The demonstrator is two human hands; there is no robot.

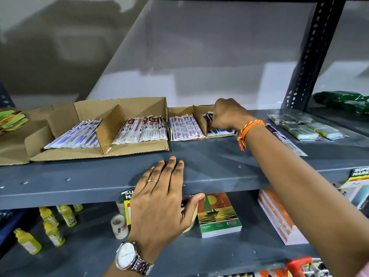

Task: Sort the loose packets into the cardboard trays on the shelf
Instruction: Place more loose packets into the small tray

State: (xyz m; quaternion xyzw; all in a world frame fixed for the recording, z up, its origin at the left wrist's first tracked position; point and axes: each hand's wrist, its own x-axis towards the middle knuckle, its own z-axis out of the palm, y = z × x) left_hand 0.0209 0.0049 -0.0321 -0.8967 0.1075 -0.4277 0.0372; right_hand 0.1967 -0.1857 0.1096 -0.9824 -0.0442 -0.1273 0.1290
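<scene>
At the right end slot of the small cardboard tray [180, 112], your right hand [227, 115] curls over the blue packets [219, 131] (I cannot tell if it pinches one). Tuck them flat. Your left hand [159, 198] rests open on the shelf edge [79, 188]. One loose packet [285, 139] waits nearby.

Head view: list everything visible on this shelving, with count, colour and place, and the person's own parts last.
Large cardboard tray: one, brown, two compartments, upper shelf left.
Small cardboard tray: one, brown, two compartments, right of the large one.
Packets in trays: many, mostly white with blue or red print.
Loose packet: one, white and purple, upper shelf by the right forearm.
Wrapped bundles: several, clear-wrapped, upper shelf right.
Yellow bottles: about seven, lower shelf left.
Tape rolls: at least two, clear, lower shelf.
Card box: one, orange and green, lower shelf.
Left hand: flat on the shelf edge, wearing ring and watch.
Right hand: in the small tray's right compartment, on packets.
</scene>
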